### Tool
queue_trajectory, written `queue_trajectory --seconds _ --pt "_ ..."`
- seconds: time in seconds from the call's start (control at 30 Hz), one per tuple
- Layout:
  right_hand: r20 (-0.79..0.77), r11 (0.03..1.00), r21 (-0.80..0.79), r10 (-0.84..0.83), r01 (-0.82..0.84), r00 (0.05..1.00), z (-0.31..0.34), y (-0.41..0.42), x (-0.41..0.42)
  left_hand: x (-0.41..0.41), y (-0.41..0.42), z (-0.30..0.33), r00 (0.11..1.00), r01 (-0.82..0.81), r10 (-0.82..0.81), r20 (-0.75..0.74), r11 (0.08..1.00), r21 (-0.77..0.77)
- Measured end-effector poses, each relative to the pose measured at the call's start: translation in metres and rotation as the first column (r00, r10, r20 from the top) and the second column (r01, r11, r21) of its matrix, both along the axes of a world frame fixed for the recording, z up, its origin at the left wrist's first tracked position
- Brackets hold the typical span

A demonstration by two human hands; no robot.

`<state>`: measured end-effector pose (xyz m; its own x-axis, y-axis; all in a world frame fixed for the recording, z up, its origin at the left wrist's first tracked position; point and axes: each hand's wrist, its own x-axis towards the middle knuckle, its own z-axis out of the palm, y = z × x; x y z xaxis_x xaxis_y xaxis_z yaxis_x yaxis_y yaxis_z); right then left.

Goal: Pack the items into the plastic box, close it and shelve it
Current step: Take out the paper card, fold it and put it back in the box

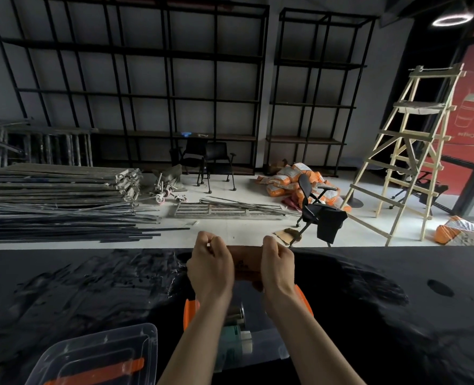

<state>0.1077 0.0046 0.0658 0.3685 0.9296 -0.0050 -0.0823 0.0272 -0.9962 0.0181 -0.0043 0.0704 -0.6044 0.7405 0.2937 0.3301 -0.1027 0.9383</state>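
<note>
Here, hands (212, 269) (277, 269) gripping brown roll (245, 262), lid (97, 357) aside
</note>
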Motion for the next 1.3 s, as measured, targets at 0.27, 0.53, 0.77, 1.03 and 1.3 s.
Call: queue_trajectory --seconds 0.27,0.53,0.77,1.03,1.3 --pt "-0.246 0.966 -0.233 -0.175 0.117 0.953 -0.007 0.0 0.009 -0.004 -0.017 0.001 0.893 0.364 -0.34 0.295 0.931 -0.029" --pt "-0.328 0.951 -0.294 -0.01 -0.092 0.945 0.0 -0.012 0.011 0.024 -0.03 -0.013 0.783 0.457 -0.405 0.473 0.89 0.006" --pt "0.132 0.979 -0.064 0.2 -0.193 0.971 -0.006 -0.006 0.042 0.014 -0.017 -0.005 0.814 0.57 -0.535 0.226 0.812 -0.129" --pt "-0.176 0.937 -0.148 0.289 -0.315 0.941 -0.024 -0.031 0.034 0.036 -0.029 -0.021 0.736 0.661 -0.586 0.34 0.73 -0.174" --pt "0.619 0.998 -0.059 0.031 0.007 0.784 -0.032 -0.004 0.078 0.027 -0.014 -0.037 0.819 0.565 -0.465 0.336 0.753 -0.337"
